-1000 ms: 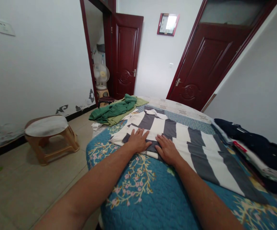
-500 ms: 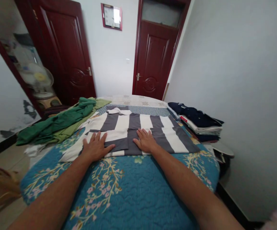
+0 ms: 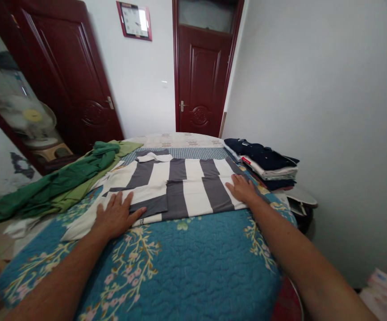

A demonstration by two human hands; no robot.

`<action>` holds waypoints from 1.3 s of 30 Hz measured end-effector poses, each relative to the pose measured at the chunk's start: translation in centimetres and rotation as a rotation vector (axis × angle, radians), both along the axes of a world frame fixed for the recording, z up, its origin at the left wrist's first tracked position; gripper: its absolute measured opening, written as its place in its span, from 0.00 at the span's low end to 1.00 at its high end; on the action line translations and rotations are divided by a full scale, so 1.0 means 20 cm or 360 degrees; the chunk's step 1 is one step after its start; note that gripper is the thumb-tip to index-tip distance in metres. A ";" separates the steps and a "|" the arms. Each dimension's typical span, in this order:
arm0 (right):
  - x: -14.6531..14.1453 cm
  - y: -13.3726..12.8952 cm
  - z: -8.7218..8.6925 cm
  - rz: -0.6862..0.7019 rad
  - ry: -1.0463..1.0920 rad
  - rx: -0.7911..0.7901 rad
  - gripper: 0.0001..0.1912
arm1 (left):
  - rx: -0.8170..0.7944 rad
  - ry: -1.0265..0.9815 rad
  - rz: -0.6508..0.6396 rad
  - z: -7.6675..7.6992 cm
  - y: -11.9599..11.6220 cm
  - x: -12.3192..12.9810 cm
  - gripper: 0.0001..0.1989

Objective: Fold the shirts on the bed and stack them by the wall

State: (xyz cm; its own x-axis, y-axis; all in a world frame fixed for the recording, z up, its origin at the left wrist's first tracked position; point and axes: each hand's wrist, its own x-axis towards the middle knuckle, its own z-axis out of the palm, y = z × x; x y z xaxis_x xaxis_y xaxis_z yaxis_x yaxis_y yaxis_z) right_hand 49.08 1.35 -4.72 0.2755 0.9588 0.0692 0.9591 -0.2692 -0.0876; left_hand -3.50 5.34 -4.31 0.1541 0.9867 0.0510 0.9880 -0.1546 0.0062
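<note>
A grey and white striped shirt [image 3: 193, 189] lies spread on a blue floral quilted cover [image 3: 186, 267], its collar toward the far left. On the shirt's near left part, by a folded-over sleeve, my left hand [image 3: 114, 216] rests flat with fingers spread, holding nothing. Farther right, my right hand [image 3: 242, 189] lies palm down over the shirt's right end, its fingers extended and empty. Part of the shirt's right edge is hidden under that hand and wrist.
Green garments [image 3: 66, 178] lie heaped at the left of the table. A stack of folded clothes [image 3: 263, 160] stands at the right, near the wall. Beyond are two dark red doors, a wall clock [image 3: 135, 21] and a fan [image 3: 32, 116] at the left.
My right hand has slid right along the shirt, from its middle to its right end. My left hand stays on the left part. The camera view has turned slightly right.
</note>
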 end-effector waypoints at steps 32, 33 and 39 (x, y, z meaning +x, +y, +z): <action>0.20 0.04 -0.15 -0.0282 -0.0158 0.0070 0.44 | -0.0061 0.0050 0.0140 0.11 0.27 0.02 0.48; 0.18 0.03 -0.13 -0.0292 -0.0160 0.0065 0.43 | -0.0045 0.0068 0.0157 0.12 0.29 0.01 0.48; 0.10 0.03 0.01 -0.0339 -0.0263 0.0110 0.36 | 0.0147 0.0281 0.0099 0.13 0.35 -0.03 0.45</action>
State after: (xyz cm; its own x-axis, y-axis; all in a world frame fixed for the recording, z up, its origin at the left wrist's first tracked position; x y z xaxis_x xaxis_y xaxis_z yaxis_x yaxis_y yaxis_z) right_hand 51.03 1.89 -4.62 0.4502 0.8719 0.1930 0.8842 -0.4654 0.0401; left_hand -4.04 12.43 -1.66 0.1075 0.9870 0.1194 0.9801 -0.0851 -0.1792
